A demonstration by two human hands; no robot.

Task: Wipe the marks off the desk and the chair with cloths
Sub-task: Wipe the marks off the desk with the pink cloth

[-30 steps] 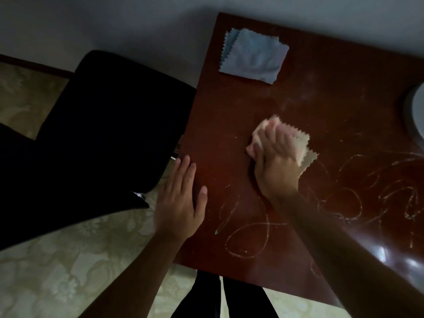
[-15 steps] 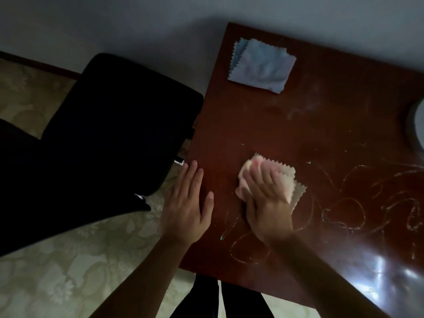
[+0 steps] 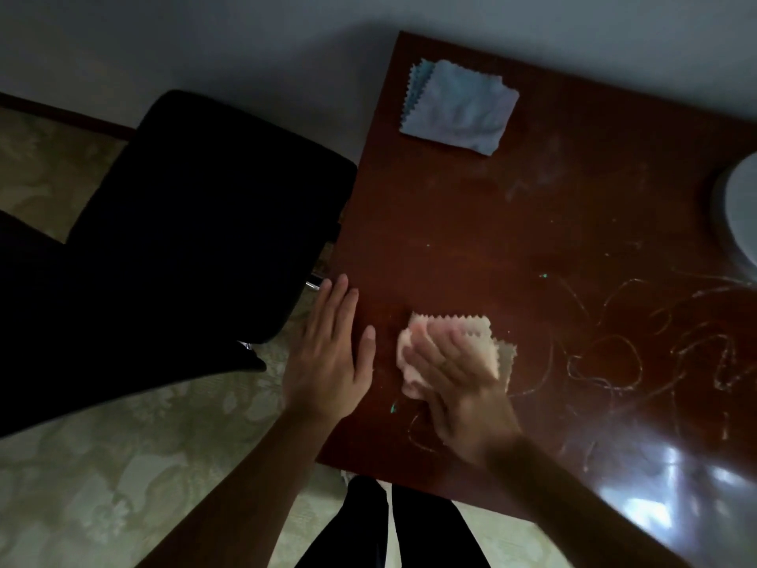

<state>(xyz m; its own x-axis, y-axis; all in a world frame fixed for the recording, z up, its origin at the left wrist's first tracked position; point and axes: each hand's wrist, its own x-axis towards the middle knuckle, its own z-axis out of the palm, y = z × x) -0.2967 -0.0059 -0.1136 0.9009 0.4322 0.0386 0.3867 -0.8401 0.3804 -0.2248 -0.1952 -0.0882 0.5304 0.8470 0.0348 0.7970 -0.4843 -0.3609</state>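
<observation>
Right hand (image 3: 458, 379) flat on pink cloth (image 3: 471, 342); left hand (image 3: 327, 362) flat on desk (image 3: 573, 198)

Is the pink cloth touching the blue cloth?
Apart. The head view shows the pink cloth under the right hand near the desk's front, the blue cloth by the far edge, bare desk between.

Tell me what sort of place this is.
Probably a room in a home or a small office: a reddish wooden desk against a plain wall, a black chair beside it, and patterned pale flooring.
</observation>
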